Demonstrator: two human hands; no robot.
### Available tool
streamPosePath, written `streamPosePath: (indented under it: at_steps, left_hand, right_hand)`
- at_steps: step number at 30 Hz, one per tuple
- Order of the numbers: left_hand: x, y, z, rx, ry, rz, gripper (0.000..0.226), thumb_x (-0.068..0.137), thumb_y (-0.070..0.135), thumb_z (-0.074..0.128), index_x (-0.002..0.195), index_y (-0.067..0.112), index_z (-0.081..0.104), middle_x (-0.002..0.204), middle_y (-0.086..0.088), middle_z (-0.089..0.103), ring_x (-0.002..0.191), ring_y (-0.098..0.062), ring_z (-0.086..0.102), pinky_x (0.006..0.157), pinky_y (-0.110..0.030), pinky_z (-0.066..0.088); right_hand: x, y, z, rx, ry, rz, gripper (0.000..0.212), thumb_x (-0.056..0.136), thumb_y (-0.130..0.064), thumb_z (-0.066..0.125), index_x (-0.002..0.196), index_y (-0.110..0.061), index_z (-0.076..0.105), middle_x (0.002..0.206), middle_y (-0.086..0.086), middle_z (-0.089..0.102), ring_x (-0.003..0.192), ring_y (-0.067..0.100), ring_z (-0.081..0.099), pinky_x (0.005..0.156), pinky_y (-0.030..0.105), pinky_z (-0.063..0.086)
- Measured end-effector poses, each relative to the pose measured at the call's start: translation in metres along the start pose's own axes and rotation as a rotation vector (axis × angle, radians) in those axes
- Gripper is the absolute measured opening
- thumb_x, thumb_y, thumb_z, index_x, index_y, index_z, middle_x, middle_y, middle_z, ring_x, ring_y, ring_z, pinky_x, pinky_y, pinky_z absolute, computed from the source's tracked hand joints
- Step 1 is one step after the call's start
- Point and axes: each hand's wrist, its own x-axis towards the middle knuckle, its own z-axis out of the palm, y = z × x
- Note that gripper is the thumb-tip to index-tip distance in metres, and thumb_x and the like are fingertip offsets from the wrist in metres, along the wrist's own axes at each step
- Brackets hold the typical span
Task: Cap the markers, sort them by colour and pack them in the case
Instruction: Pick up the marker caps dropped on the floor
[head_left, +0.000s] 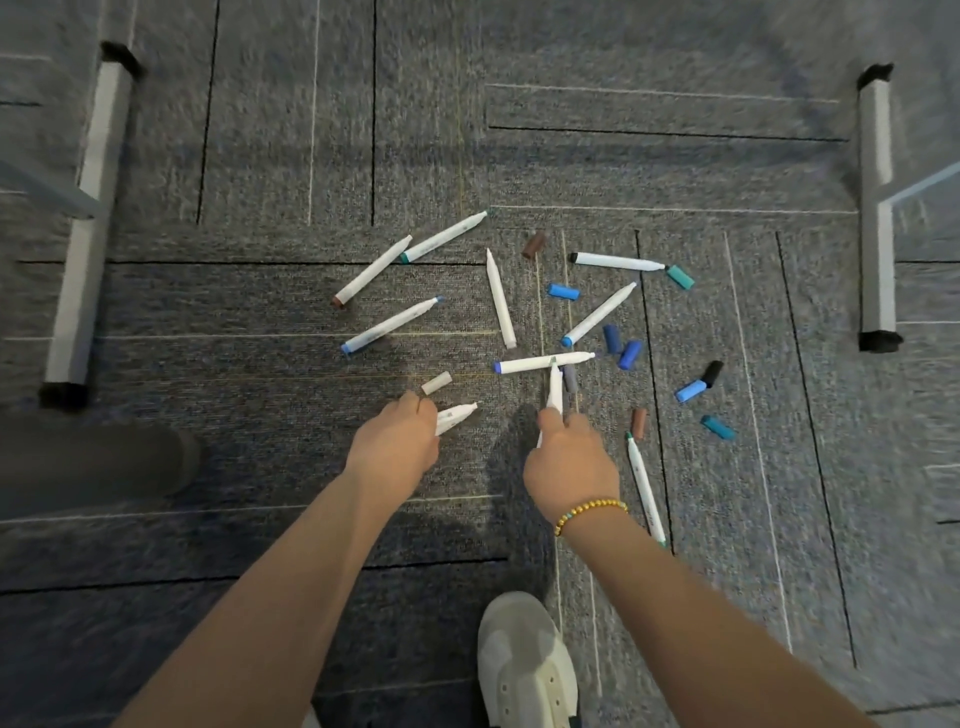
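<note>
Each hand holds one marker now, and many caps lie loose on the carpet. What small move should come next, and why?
Probably the left hand should lay down its marker and pick up the grey cap, which lies beside the tip of the marker gripped by the right hand. No hand is free, and that cap is the nearest; whether its colour matches I cannot tell.

Rough, matt woven carpet (260, 415) underfoot, and strewn on it are smooth white plastic markers (500, 299) with a soft sheen. Beside them, plastic caps (563, 291) look satiny. Glossy gold beads (589, 506), white canvas-look shoe (524, 670).
</note>
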Motion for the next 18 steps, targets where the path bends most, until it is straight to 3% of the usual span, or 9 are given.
streamPosePath:
  at_steps: [2,6,10,12,15,18]
  left_hand:
    - [-0.005,0.001,0.003,-0.056,0.052,0.017,0.023,0.097,0.025,0.043,0.114,0.01,0.046,0.114,-0.005,0.051,0.093,-0.016,0.052,0.066,-0.022,0.041]
    - [-0.016,0.005,0.006,-0.262,0.208,-0.058,0.01,0.098,0.021,0.042,0.098,0.011,0.045,0.075,0.003,0.046,0.061,-0.011,0.042,0.047,-0.02,0.026]
    - [0.002,0.002,-0.012,-0.532,0.327,-0.167,0.013,0.096,0.009,0.039,0.106,0.003,0.046,0.09,-0.016,0.058,0.083,-0.034,0.057,0.068,-0.04,0.045]
    - [0.019,-0.007,-0.028,-0.427,0.347,-0.196,0.02,0.095,0.006,0.04,0.115,0.003,0.043,0.087,-0.015,0.058,0.077,-0.034,0.056,0.062,-0.041,0.045]
    - [0.043,-0.026,-0.046,-0.159,0.236,-0.28,0.034,0.098,0.013,0.04,0.131,0.014,0.031,0.071,-0.006,0.051,0.058,-0.025,0.049,0.045,-0.03,0.032]
    - [0.058,-0.037,-0.051,0.027,0.115,-0.25,0.039,0.098,0.014,0.043,0.134,0.015,0.031,0.08,-0.007,0.055,0.065,-0.026,0.054,0.046,-0.029,0.032]
  right_hand:
    - [0.003,0.0,0.002,0.081,0.057,0.058,0.037,0.092,-0.023,0.044,0.124,-0.007,0.034,0.121,0.014,0.047,0.111,0.032,0.049,0.085,0.043,0.048]
    - [0.014,0.001,0.01,0.15,0.124,0.158,0.052,0.093,-0.031,0.052,0.131,-0.004,0.028,0.127,0.014,0.048,0.116,0.03,0.05,0.092,0.041,0.046]
    - [0.027,-0.004,0.011,0.15,0.068,0.249,0.05,0.094,-0.025,0.049,0.132,0.001,0.031,0.134,0.018,0.043,0.125,0.032,0.041,0.101,0.038,0.037]
    - [0.031,-0.009,0.009,0.174,0.02,0.27,0.048,0.094,-0.023,0.048,0.131,0.003,0.033,0.136,0.02,0.042,0.127,0.033,0.039,0.103,0.039,0.035]
    - [0.032,-0.009,0.009,0.217,0.046,0.251,0.04,0.093,-0.021,0.047,0.124,0.002,0.037,0.127,0.02,0.049,0.119,0.034,0.046,0.1,0.04,0.04]
    - [0.028,-0.003,0.01,0.254,0.127,0.168,0.022,0.096,-0.014,0.041,0.114,-0.002,0.038,0.105,0.018,0.06,0.096,0.033,0.059,0.081,0.041,0.05]
